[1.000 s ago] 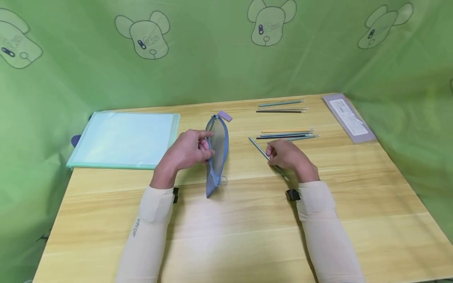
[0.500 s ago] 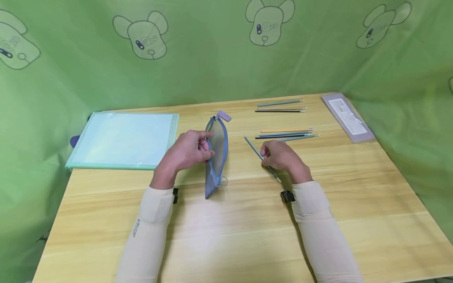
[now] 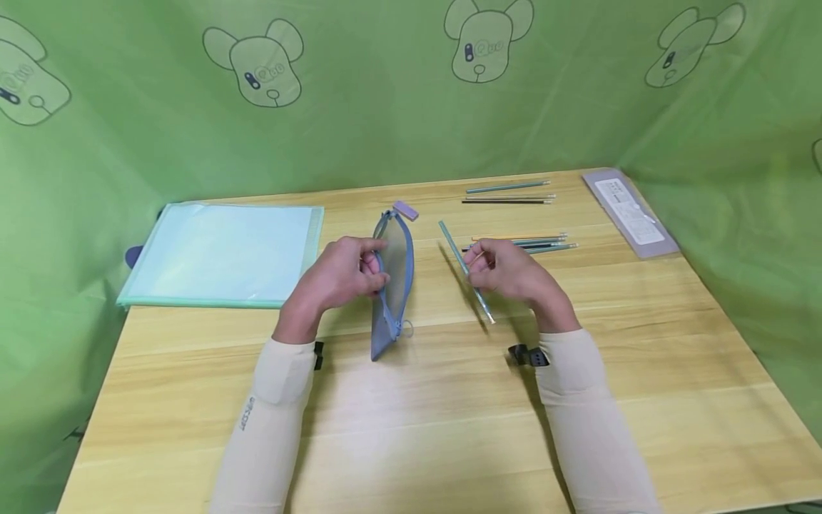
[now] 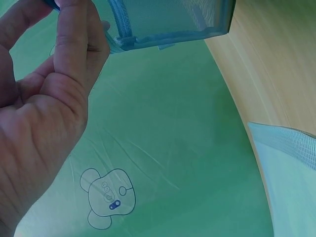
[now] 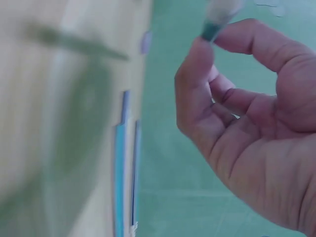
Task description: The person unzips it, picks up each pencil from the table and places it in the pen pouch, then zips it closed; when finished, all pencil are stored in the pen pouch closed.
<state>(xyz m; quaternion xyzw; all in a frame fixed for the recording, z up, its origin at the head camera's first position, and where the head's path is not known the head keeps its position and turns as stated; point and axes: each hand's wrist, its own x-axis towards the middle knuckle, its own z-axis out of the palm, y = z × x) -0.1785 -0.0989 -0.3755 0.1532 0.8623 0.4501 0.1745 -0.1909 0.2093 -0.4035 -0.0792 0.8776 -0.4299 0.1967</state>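
My left hand (image 3: pixel 343 271) pinches the rim of a blue mesh zip pouch (image 3: pixel 383 335), which stands on edge with its zip apart and its mouth facing right. In the left wrist view, part of the pouch's mesh (image 4: pixel 173 19) shows beyond the fingers. To the right of the pouch, my right hand (image 3: pixel 510 271) holds a teal pencil (image 3: pixel 452 243) between thumb and fingertips. The pencil slants with its eraser end toward me, raised over the table, its shadow beside it. In the right wrist view, the pencil (image 5: pixel 213 29) is blurred and seen nearly end-on.
Several pencils (image 3: pixel 552 248) lie just beyond my right hand, and 3 more pencils (image 3: pixel 507 188) lie near the back edge. A purple eraser (image 3: pixel 405 210) is behind the pouch. A clear teal-edged folder (image 3: pixel 218 253) lies left; a labelled purple packet (image 3: pixel 632 214) lies right.
My right hand has lifted the teal pencil off the table and brought it left, closer to the pouch. The left hand and pouch stay almost as they were.
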